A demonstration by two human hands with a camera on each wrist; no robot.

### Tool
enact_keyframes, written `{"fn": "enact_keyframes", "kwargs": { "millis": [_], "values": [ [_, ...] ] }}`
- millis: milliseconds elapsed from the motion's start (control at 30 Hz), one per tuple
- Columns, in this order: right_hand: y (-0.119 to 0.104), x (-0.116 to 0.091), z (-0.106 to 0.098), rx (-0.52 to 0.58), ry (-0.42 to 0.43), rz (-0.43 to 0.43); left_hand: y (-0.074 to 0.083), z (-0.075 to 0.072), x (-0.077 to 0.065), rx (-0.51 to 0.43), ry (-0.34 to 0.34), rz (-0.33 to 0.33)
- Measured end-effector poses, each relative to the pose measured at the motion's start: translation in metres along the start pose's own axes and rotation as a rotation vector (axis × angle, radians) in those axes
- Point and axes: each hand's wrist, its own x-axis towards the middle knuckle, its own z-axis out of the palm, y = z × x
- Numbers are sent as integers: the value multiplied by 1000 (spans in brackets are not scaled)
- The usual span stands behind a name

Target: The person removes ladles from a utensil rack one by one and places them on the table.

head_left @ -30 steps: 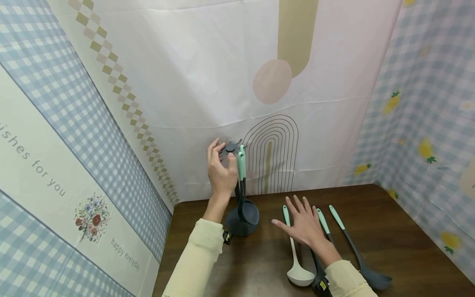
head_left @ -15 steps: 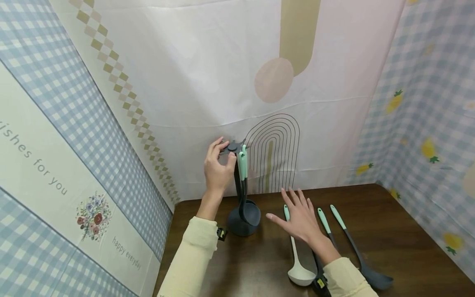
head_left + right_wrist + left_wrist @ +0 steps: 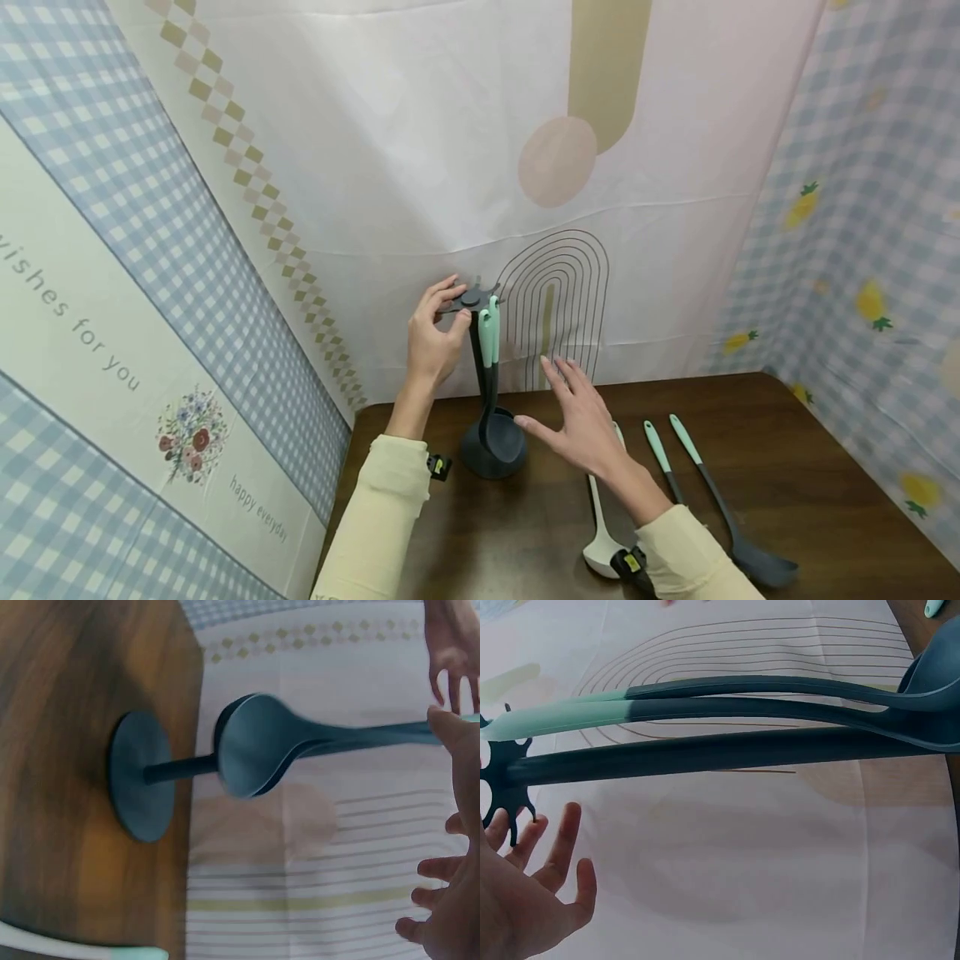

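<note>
A dark utensil stand [image 3: 470, 297] with a hooked top rises near the back wall; its round base [image 3: 139, 780] shows in the right wrist view. Two dark spoons [image 3: 255, 746] with mint handles hang side by side from its right hooks. My left hand [image 3: 435, 337] holds the left side of the hooked top between thumb and fingers; its fingers touch the hooks in the left wrist view. With fingers spread, my right hand [image 3: 581, 425] hovers right of the hanging spoons and holds nothing. Below it lies a white ladle [image 3: 600, 546], its handle partly hidden by the hand.
On the brown table [image 3: 517, 533] right of my right arm lie a dark utensil with a mint handle [image 3: 657, 446], its head hidden by the sleeve, and a dark turner [image 3: 761, 562]. A patterned cloth wall [image 3: 420, 167] closes the back.
My right hand has moved left and away from over the lying utensils, closer to the stand. My left hand stays at the hooked top, which has turned slightly.
</note>
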Motion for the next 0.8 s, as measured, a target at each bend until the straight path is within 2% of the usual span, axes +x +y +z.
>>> {"fn": "enact_keyframes", "kwargs": {
  "millis": [200, 367, 500, 633, 800],
  "values": [
    [-27, 17, -5, 110, 32, -114, -4, 5, 0, -11, 33, 12],
    [-52, 31, -8, 174, 83, -158, -5, 9, -1, -9, 77, 39],
    [-68, 43, -10, 248, 153, -186, -6, 10, -2, -9, 84, 46],
    [-80, 57, -12, 300, 210, -190, -6, 11, -3, -6, 91, 44],
    [-88, 75, -15, 335, 250, -143, -7, 13, -3, -3, 99, 49]
  ]
}}
